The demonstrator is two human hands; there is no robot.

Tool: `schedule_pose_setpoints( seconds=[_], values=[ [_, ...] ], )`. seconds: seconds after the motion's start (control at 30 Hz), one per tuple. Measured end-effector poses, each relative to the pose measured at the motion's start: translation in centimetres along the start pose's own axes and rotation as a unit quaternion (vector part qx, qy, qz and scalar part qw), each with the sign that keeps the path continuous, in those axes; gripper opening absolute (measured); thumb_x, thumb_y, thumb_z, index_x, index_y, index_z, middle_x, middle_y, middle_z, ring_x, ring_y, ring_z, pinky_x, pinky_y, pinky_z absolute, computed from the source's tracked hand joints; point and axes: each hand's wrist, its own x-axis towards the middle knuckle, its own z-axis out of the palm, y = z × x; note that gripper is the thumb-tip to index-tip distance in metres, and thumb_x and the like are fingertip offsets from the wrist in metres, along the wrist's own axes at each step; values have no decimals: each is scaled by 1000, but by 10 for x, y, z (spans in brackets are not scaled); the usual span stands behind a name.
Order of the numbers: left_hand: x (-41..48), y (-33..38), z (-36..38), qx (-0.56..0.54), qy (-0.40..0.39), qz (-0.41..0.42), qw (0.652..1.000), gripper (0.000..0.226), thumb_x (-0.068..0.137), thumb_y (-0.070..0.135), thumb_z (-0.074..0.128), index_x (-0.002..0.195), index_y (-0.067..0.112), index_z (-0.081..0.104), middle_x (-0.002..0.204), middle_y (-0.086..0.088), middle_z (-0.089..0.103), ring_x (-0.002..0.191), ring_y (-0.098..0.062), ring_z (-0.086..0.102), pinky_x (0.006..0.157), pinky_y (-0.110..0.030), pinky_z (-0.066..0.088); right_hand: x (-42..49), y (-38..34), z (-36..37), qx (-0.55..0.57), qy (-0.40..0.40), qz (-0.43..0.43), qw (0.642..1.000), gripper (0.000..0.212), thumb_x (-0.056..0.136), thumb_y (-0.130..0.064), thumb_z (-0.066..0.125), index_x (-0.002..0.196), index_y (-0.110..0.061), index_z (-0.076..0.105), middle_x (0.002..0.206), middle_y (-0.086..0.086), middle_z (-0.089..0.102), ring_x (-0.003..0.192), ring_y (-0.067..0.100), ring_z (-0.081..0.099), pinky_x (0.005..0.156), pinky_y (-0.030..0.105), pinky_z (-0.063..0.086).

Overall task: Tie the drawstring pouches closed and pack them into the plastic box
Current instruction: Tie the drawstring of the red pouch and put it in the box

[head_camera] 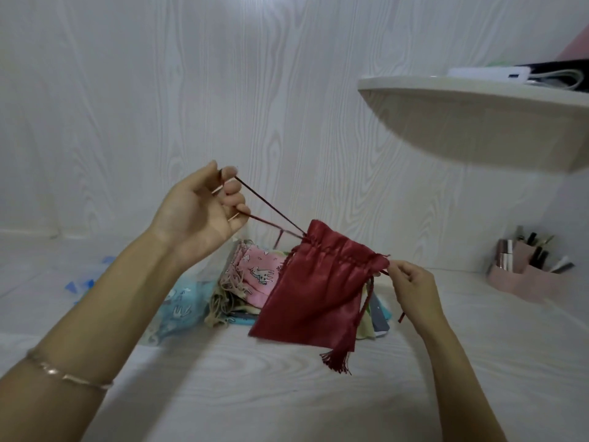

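Note:
A dark red satin drawstring pouch (315,288) with a tassel at its bottom hangs in the air between my hands. My left hand (199,212) is raised and pinches the pouch's left drawstring (271,205), pulled taut up and to the left. My right hand (411,285) pinches the right drawstring at the pouch's gathered mouth. Behind and under the pouch lies a pile of other pouches: a pink one (259,272) with animal prints, a light blue one (178,304) and beige cords (226,298). A clear plastic box (220,260) seems to hold part of the pile; its edges are hard to make out.
The pile sits on a white wood-grain surface (287,393) against a white wall. A rounded shelf (478,122) juts out at upper right with devices on it. A pink organizer (526,266) with cosmetics stands at the right. Blue shapes (86,279) lie at the left.

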Motion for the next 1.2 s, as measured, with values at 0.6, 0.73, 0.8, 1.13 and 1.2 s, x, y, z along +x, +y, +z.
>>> schedule_pose_setpoints(
  seconds=[0.6, 0.73, 0.8, 1.13, 1.2],
  values=[
    [1, -42, -3, 761, -5, 147, 632, 62, 97, 40, 47, 150, 38, 13, 63, 9, 68, 63, 6, 59, 66, -19, 45, 9, 20, 7, 725, -109, 201, 649, 23, 99, -24, 54, 82, -15, 66, 89, -5, 68, 96, 4, 65, 114, 27, 32],
    [7, -53, 4, 465, 58, 104, 878, 39, 104, 29, 31, 119, 13, 63, 79, -4, 75, 49, -1, 42, 49, -13, 32, 1, 0, 15, 708, -86, 208, 670, 28, 92, -20, 55, 67, -11, 64, 64, -3, 57, 59, 5, 59, 81, 30, 59],
    [8, -53, 5, 278, 92, 39, 955, 43, 104, 24, 31, 103, 5, 69, 98, -12, 75, 52, -4, 34, 45, -12, 33, -2, -7, 17, 714, -81, 223, 659, 15, 80, -13, 64, 65, -8, 61, 61, -2, 53, 49, 6, 51, 62, 25, 58],
    [0, -37, 5, -112, 110, -34, 987, 47, 102, 24, 27, 72, 13, 62, 74, -2, 69, 90, -21, 68, 93, -59, 38, 8, 14, 4, 665, -96, 288, 682, 17, 90, -16, 62, 77, -12, 51, 65, 2, 54, 41, 5, 37, 44, 10, 41],
    [3, -29, 3, -223, 121, -17, 967, 40, 99, 17, 30, 64, 13, 49, 55, 2, 45, 55, -12, 48, 72, -41, 53, 12, 20, -1, 653, -103, 284, 695, 39, 63, -3, 86, 77, -11, 52, 64, 3, 54, 39, 6, 37, 43, 10, 40]
  ],
)
